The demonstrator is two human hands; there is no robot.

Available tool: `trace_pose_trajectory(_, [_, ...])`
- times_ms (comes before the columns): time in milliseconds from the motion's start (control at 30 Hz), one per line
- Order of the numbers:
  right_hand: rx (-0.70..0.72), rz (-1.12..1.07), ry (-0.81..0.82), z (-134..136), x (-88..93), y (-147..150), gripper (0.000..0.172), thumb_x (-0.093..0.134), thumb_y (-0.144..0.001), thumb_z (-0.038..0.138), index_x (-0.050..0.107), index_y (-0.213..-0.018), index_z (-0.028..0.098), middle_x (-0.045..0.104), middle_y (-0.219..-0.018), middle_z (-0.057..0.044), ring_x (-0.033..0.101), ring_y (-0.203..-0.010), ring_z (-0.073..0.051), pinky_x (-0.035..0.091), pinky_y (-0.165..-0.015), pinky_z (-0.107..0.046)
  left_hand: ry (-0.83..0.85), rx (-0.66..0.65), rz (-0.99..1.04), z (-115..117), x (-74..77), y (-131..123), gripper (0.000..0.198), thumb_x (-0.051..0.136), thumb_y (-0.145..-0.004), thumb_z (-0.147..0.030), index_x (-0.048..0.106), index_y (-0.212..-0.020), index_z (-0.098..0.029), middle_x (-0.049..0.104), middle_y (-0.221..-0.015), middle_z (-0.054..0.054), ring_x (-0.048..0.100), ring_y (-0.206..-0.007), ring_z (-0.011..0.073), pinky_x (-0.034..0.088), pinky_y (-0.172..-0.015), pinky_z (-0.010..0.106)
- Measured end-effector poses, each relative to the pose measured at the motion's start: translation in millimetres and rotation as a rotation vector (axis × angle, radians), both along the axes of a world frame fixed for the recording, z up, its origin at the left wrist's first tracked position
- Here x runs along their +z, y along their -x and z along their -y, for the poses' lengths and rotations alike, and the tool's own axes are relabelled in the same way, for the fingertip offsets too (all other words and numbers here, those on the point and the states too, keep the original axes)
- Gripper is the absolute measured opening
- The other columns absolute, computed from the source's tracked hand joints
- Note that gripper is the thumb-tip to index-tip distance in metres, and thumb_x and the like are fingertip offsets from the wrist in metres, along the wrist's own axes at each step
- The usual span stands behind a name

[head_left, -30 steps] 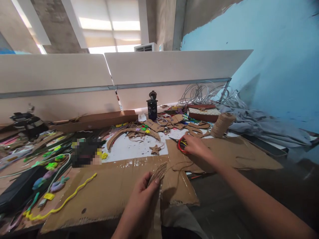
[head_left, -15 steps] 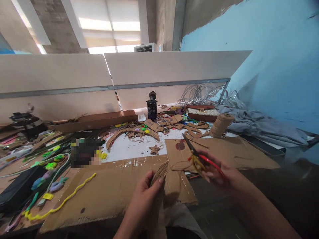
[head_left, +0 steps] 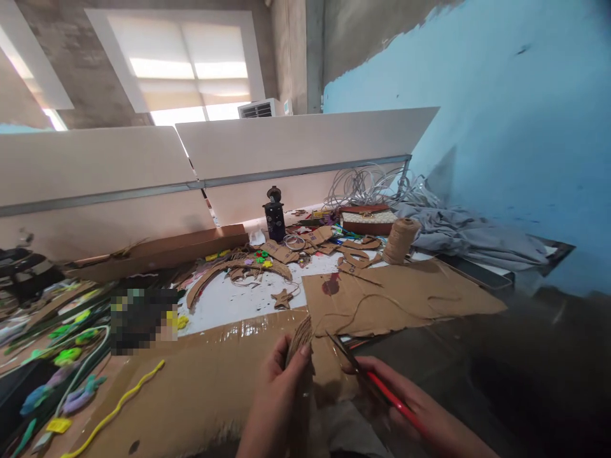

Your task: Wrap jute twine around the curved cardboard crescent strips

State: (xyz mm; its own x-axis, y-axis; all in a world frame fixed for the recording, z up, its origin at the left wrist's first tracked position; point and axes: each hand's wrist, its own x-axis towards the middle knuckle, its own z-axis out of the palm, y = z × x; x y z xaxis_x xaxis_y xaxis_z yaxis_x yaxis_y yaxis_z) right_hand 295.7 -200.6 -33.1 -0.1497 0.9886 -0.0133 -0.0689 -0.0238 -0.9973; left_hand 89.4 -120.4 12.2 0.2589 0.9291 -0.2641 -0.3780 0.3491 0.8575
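My left hand (head_left: pixel 279 388) is closed around a twine-wrapped strip (head_left: pixel 300 337), its upper end showing above my thumb. From near that end a loose strand of twine (head_left: pixel 365 299) runs right across the cardboard. My right hand (head_left: pixel 394 394) grips red-handled scissors (head_left: pixel 377 381), with the blades pointing up and left toward the strip, a short way from it. The handle loops are partly hidden by my fingers. Behind, a spool of twine (head_left: pixel 400 242) stands upright on the table.
Cardboard sheets (head_left: pixel 191 388) cover the table's front. Further back lie a cardboard star (head_left: pixel 281 299), a twine-wrapped arc (head_left: pixel 205 280), a black bottle (head_left: pixel 274 219) and a small bag (head_left: pixel 367 219). Coloured pipe cleaners (head_left: pixel 69 356) clutter the left side; grey cloth (head_left: pixel 472 235) lies right.
My right hand has brought the scissors down and left, closer to the wrapped strip. The loose twine now stretches across the right cardboard. The whole view has shifted slightly.
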Motion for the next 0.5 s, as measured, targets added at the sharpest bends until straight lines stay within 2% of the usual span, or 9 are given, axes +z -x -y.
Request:
trace_pose_trajectory(133, [-0.114, 0.038, 0.005, -4.9, 10.3, 12.6, 0.061, 0.075, -0.077, 0.060, 0.065, -0.127, 0.025, 0.065, -0.125, -0.012, 0.061, -0.115, -0.033, 0.048, -0.100, -0.044, 0.047, 0.005, 0.014, 3.3, 5.9, -8.6, 0.053, 0.090, -0.063, -0.043, 0.066, -0.105, -0.020, 0.067, -0.072, -0.001, 0.061, -0.061, 0.0150, 0.046, -0.059, 0.022])
trace_pose_trajectory(333, [-0.144, 0.064, -0.067, -9.5, 15.3, 25.5, 0.052, 0.074, -0.080, 0.050, 0.067, -0.125, 0.024, 0.069, -0.117, -0.011, 0.063, -0.111, -0.033, 0.050, -0.097, -0.045, 0.077, 0.010, 0.160, 12.2, 13.5, -26.2, 0.054, 0.091, -0.063, -0.038, 0.064, -0.107, -0.022, 0.074, -0.092, 0.004, 0.071, -0.081, 0.0213, 0.053, -0.073, 0.027])
trace_pose_trajectory(433, [-0.169, 0.030, -0.059, -9.1, 15.7, 32.7, 0.049, 0.073, -0.080, 0.050, 0.068, -0.121, 0.023, 0.071, -0.107, -0.009, 0.065, -0.102, -0.031, 0.053, -0.092, -0.043, 0.121, 0.033, 0.196, 15.6, 8.0, -33.5, 0.061, 0.093, -0.062, -0.035, 0.060, -0.113, -0.023, 0.075, -0.105, 0.008, 0.072, -0.095, 0.0249, 0.055, -0.080, 0.029])
trace_pose_trajectory(500, [-0.184, 0.009, -0.060, -9.0, 18.5, 37.2, 0.048, 0.073, -0.081, 0.050, 0.069, -0.120, 0.023, 0.071, -0.105, -0.009, 0.066, -0.100, -0.031, 0.054, -0.090, -0.042, 0.120, 0.046, 0.184, 17.0, 1.4, -37.2, 0.063, 0.092, -0.065, -0.036, 0.058, -0.115, -0.024, 0.075, -0.106, 0.008, 0.072, -0.098, 0.0252, 0.056, -0.082, 0.029])
